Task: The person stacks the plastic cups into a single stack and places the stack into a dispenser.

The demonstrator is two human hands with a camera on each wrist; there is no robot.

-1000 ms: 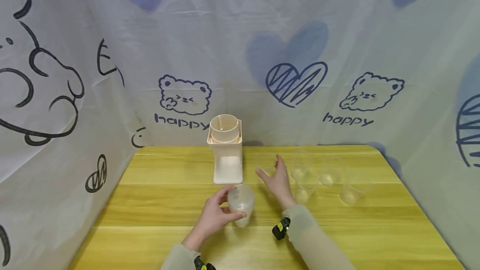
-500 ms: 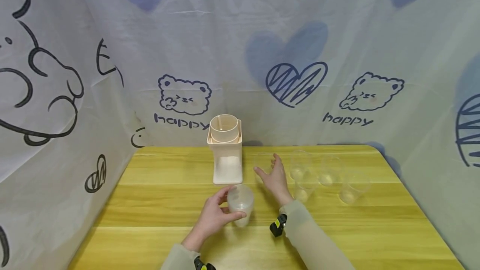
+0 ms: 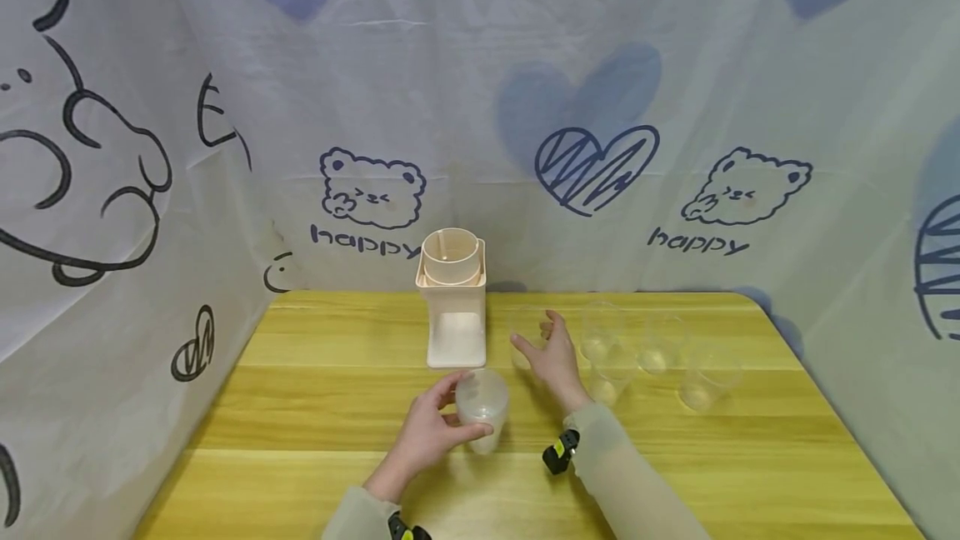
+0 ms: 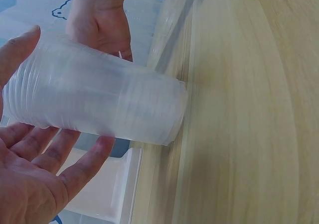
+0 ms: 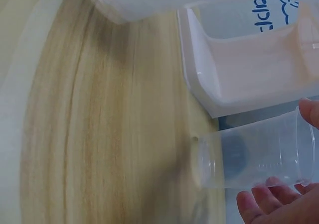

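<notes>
Leftmost, the left hand (image 3: 431, 427) comes in from the near edge and has its fingers clamped round a nested stack of clear cups (image 3: 482, 411), thumb on the near side and the others spread along the far side. The stack's long axis runs roughly upright, mouth upward; whether its base touches the worktop (image 3: 300, 415) cannot be told.

Just beyond the stack and a little to its left stands a pale holder (image 3: 456, 315) with a round, open top.

Next, to the right of the holder, comes the relation that matters most: a single clear cup (image 5: 259, 149) stands upright on the worktop, beyond the stack and to its right, right within the reach of the right hand (image 3: 555, 357), which is plainly the nearer of the two. Its fingers are parted by the cup's width and close about it near the rim, thumb on the left, the others on the right and far side; how firmly they press cannot be told. The right sleeve (image 3: 622, 457) slants forward and leftward.

Further right, four other cups (image 3: 656, 357) stand loosely grouped, apart from the fingers.
</notes>
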